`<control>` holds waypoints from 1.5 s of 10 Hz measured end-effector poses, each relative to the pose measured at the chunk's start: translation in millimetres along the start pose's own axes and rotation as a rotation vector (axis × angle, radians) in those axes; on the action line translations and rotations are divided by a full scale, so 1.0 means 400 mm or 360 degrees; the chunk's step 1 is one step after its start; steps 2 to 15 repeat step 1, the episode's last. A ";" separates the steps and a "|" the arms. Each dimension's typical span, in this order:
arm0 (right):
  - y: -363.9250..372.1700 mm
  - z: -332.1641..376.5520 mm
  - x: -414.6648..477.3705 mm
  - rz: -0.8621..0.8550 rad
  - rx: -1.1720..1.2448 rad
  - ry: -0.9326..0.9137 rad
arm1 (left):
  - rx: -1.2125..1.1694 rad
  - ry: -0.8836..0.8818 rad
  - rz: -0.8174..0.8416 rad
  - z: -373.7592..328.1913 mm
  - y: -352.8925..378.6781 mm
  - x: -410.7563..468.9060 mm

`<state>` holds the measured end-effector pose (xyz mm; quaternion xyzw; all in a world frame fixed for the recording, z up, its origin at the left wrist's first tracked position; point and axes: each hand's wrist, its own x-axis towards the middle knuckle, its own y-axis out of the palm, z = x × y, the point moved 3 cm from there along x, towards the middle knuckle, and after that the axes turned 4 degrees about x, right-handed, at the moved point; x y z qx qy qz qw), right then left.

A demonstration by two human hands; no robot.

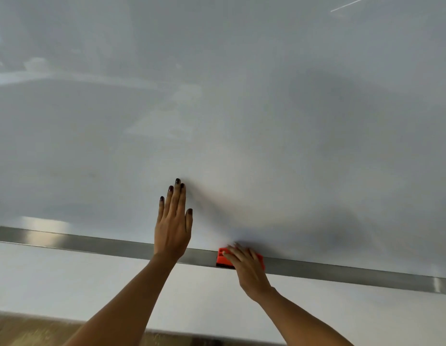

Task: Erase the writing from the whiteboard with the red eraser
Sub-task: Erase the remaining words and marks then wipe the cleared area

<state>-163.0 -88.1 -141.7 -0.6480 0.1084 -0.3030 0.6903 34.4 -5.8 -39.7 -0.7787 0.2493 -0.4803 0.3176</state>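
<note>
A large glossy whiteboard (242,108) fills most of the view, and I can make out no writing on its surface, only reflections. The red eraser (221,258) with a black base sits on the metal tray (92,243) along the board's bottom edge. My right hand (247,265) lies over the eraser with its fingers wrapped on it, slightly blurred. My left hand (173,221) rests flat against the board just above the tray, fingers together and pointing up, holding nothing.
A white wall (54,275) runs below the tray. A strip of wooden floor (22,330) shows at the bottom left. A thin bright streak (346,5) crosses the board's top right corner.
</note>
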 end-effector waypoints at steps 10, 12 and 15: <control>-0.021 0.000 0.004 -0.0356 0.0026 -0.0054 | 0.0028 0.0017 -0.0018 -0.015 -0.002 -0.007; -0.021 0.000 0.004 -0.0356 0.0026 -0.0054 | 0.0028 0.0017 -0.0018 -0.015 -0.002 -0.007; -0.021 0.000 0.004 -0.0356 0.0026 -0.0054 | 0.0028 0.0017 -0.0018 -0.015 -0.002 -0.007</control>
